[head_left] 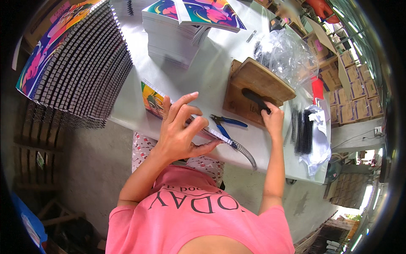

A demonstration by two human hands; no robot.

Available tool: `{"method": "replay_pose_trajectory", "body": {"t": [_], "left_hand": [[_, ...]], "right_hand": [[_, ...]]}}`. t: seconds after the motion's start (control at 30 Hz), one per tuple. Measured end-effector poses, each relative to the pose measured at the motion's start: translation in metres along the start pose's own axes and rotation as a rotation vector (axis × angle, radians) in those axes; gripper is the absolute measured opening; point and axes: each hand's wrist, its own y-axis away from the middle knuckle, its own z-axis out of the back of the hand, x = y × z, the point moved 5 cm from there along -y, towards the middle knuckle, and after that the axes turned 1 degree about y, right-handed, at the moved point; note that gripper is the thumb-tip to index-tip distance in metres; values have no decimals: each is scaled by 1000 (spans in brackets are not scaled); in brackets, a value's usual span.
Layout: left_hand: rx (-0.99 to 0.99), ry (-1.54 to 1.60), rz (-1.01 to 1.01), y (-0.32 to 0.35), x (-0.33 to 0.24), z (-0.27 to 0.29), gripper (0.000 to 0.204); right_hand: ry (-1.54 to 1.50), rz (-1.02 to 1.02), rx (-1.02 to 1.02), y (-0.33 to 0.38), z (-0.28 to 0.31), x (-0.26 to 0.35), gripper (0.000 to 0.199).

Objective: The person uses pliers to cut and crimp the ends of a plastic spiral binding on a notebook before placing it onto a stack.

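A thin notebook (153, 100) with a colourful cover slants across the table's near edge, its punched edge up. My left hand (179, 129) is around it, thumb against its near side towards the right end and the other fingers bent and spread above the edge. A dark wire coil (245, 154) trails from the notebook's right end and curves down. My right hand (273, 117) is closed around the end of a black, rod-like handle (253, 98) at a wooden block stand (243, 95). Blue-handled cutting pliers (228, 122) lie between my hands, jaws apart.
Many coil-bound notebooks (80, 63) form a tall stack at left. Another stack (171, 40) stands at the back. Loose black coils (302, 131) and crumpled white paper (319, 139) lie at right, near a clear plastic bag (287, 53). Cardboard boxes (353, 93) are piled beyond.
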Motion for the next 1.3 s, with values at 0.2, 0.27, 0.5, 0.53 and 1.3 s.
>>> {"method": "replay_pose_trajectory", "body": {"t": [0.2,0.27,0.5,0.53,1.3], "left_hand": [[-62,-26,47,2,-1,-4,43],[-65,-13,41,1,-1,-4,44],[21,-23,26,-2,2,-3,43],[56,-25,41,-2,3,-2,42],[-1,-158,187,-17,41,37,58]], "right_hand": [[-1583,687,394,42,27,111,14],[-1030,484,469,49,15,124,26],[-1105,577,428,51,10,134,21],[-633,490,342,43,9,138,22],[-1170,198,285,27,-15,156,22]]}}
